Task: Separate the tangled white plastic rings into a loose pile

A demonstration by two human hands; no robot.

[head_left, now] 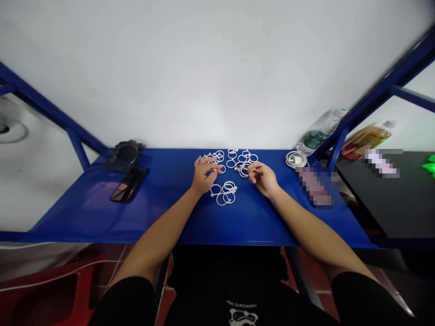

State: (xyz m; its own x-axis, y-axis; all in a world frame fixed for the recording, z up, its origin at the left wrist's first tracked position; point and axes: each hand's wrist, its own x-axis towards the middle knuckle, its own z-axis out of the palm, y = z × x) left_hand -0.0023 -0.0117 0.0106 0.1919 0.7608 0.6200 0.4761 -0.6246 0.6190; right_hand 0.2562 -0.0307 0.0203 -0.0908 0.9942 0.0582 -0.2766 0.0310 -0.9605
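Several thin white plastic rings with small clasp-like tabs lie on the blue tabletop [163, 213]. A front cluster of rings [226, 198] sits below and between my hands. My left hand [205, 175] is over the left-hand group, its thumb and fingers closed around the edge of a white ring [222, 169]. Behind its fingers more rings are partly covered. At the right-hand group of rings [244, 170], my right hand [263, 178] has its fingers curled into a pinch; what is between the fingertips is too small to make out. Another few rings [231, 158] lie between the groups.
A phone [129, 184] and a dark round object [124, 155] lie at left. To the right are a coiled white cable with a charger [297, 159], a pixelated item [315, 187] and a plastic bottle [317, 136]. Blue metal braces [76, 147] flank the table; a white wall stands behind.
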